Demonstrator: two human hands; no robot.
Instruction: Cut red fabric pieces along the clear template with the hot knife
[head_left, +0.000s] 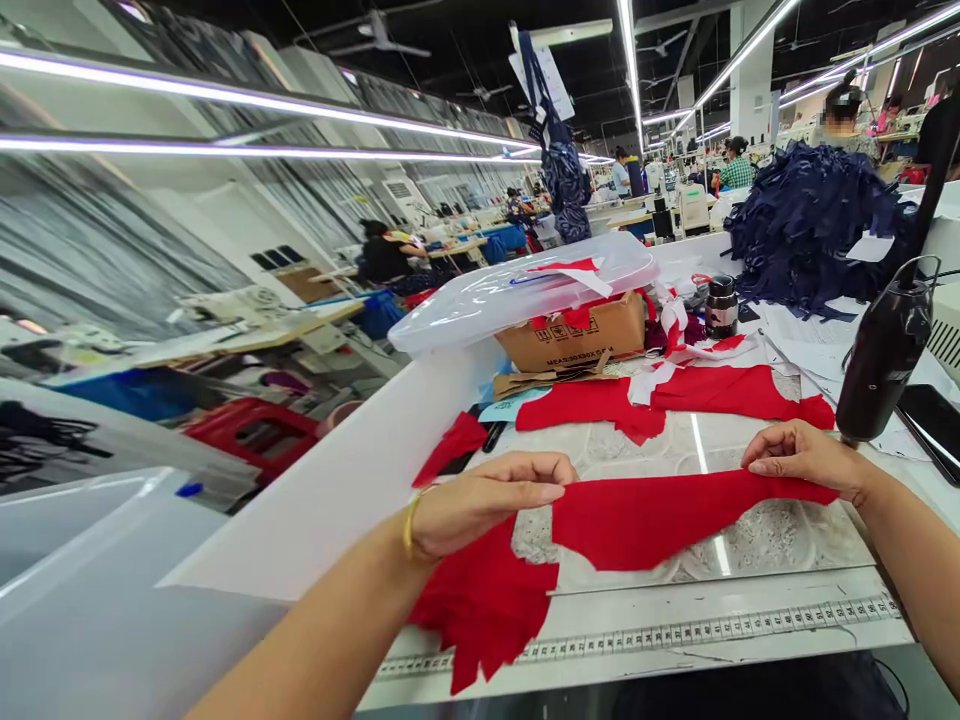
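Note:
A cut piece of red fabric (652, 520) is stretched between my two hands, just above a glass-topped work surface (780, 535). My left hand (495, 495), with a yellow bangle at the wrist, pinches its left upper corner between thumb and fingers. At the narrower right end, my right hand (802, 455) pinches the top edge. Beneath my left hand lies a stack of red fabric pieces (495, 600), overhanging the measuring tape (660, 635) along the table's front. Farther back lie a red piece (585, 405) and another red piece (735, 390).
A cardboard box (592, 335) stands behind, with a clear plastic lid (525, 285) on top. To the right are a dark bottle (885, 350), a phone (930, 430) and a small jar (721, 305). A heap of navy fabric (817, 220) fills the back right.

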